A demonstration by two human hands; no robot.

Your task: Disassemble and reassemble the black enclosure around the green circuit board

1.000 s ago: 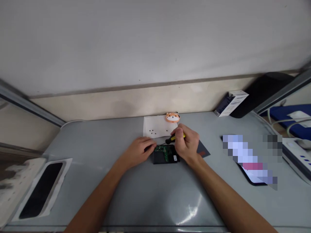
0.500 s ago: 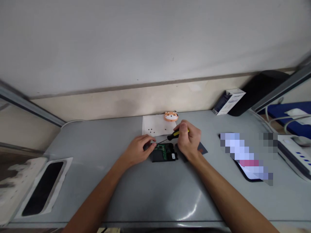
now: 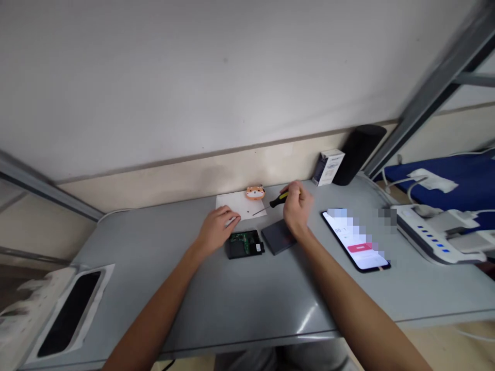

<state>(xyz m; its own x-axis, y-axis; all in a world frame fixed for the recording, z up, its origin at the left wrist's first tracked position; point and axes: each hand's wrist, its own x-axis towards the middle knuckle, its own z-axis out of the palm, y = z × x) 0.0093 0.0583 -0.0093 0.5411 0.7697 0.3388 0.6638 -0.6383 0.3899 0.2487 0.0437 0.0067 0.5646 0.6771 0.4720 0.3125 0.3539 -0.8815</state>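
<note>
The right hand (image 3: 297, 208) has a closed grip on a black-and-yellow screwdriver (image 3: 279, 199), its tip now off the open black rectangular case (image 3: 244, 245) on the grey tabletop (image 3: 216, 293); work there seems paused; the left hand's (image 3: 216, 229) grip I cannot tell.

Your tabletop (image 3: 247, 299) looks smooth, glossy enough to throw back light near you. Your screwdriver (image 3: 277, 201): metal-looking shaft (image 3: 262, 211), plastic-looking handle (image 3: 280, 199). Open device (image 3: 235, 251): matt, plastic-looking case. Far sheet (image 3: 233, 201): matt paper. Far-right cylinder (image 3: 358, 157): matt black.
</note>
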